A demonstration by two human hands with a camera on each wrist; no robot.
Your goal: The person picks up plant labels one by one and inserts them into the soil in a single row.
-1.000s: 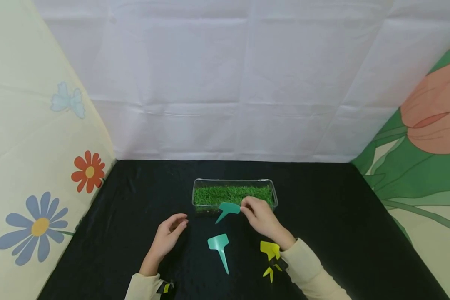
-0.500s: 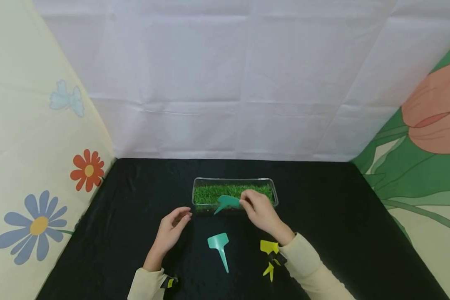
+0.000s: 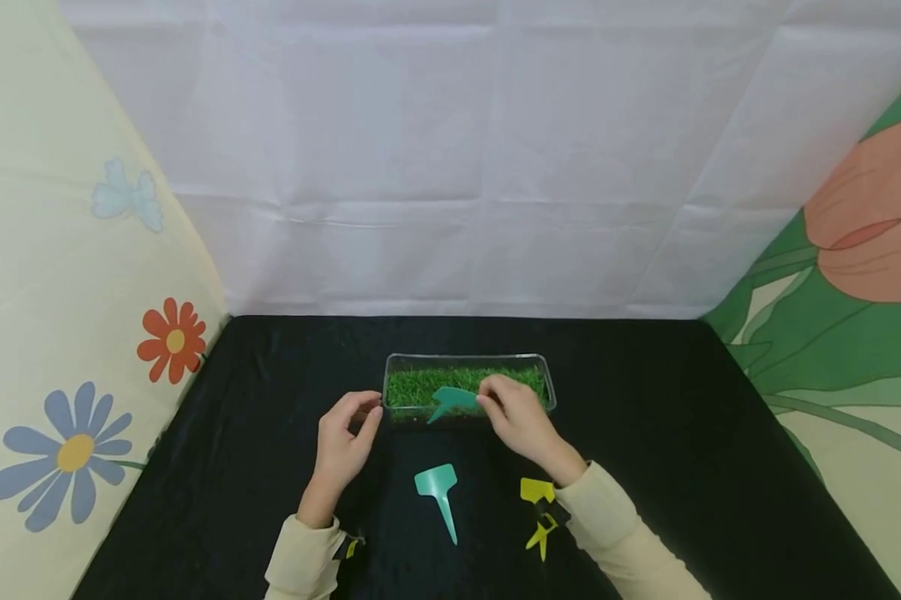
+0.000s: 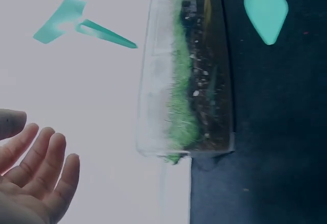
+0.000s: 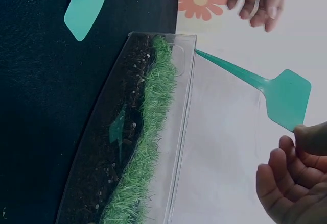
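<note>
Right hand [image 3: 521,421] pinches the dark green plant label [image 3: 453,402] by the edge of its flat head, thumb and fingertips only, remaining fingers loosely curled. Label hangs tilted over the near wall of the clear grass tray [image 3: 548,382], spike tip pointing down-left toward the left hand, just above the turf and not in it as far as I can tell

Left hand [image 3: 347,437] holds nothing, fingers relaxed and half curled, hovering by the tray's end nearest it; can't tell if it touches the wall

To do this step well, my read:
- tip the label upright before pushing; at this slant the spike would likely skid along the grass or scrape the tray wall
- aim the tip into the turf clear of the wall; right wrist view shows soil only in a narrow band under the grass
- edge pinch is weak for pushing, so shift the grip to thumb flat on the head face, or press from the top edge
- set the left hand's fingers on the tray end to brace it; tray looks light and may slide on the black worktop [image 3: 683,433]

Spares: light teal label [image 3: 438,494] lies flat between the hands on the near side, yellow labels [image 3: 538,510] sit against the right sleeve [image 3: 615,533]; mind that sleeve doesn't drag them
</note>
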